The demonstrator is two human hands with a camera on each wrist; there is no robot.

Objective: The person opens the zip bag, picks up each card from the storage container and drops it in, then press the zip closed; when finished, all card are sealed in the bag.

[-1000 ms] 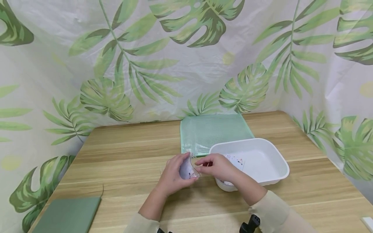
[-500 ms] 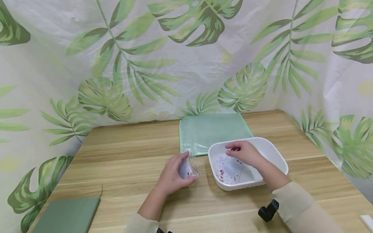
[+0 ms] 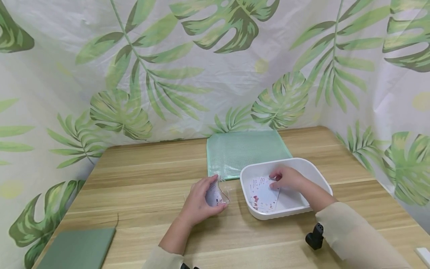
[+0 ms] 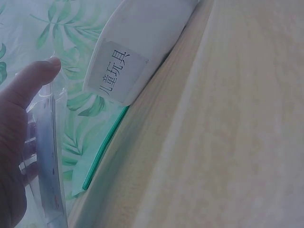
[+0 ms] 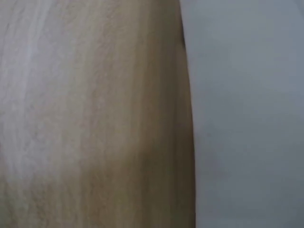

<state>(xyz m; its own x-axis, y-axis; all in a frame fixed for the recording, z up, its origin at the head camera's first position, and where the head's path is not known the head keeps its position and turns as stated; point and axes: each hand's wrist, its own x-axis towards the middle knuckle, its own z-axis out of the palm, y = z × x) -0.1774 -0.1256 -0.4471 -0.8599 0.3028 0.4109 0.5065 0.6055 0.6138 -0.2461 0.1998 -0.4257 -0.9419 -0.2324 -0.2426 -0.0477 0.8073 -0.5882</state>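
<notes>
Head view: left hand (image 3: 201,201) gripping a clear plastic packet (image 3: 213,195) with printed contents, thumb and fingers curled round it, near the white tub (image 3: 314,175), on the tub's left. Right hand (image 3: 289,179) down inside the tub, fingers bent at the printed cards (image 3: 263,198); can't tell if it pinches one or only touches. Cards overlap at the tub's left end. Green mesh pouch (image 3: 246,151) flat on the wooden table (image 3: 151,179), partly behind tub. Left wrist: packet seen nearly edge-on, thumb against it; tub bears a label (image 4: 118,71) with dark characters. Right wrist: wood grain at left, blurry pale surface (image 5: 249,118) at right, unclear what.
</notes>
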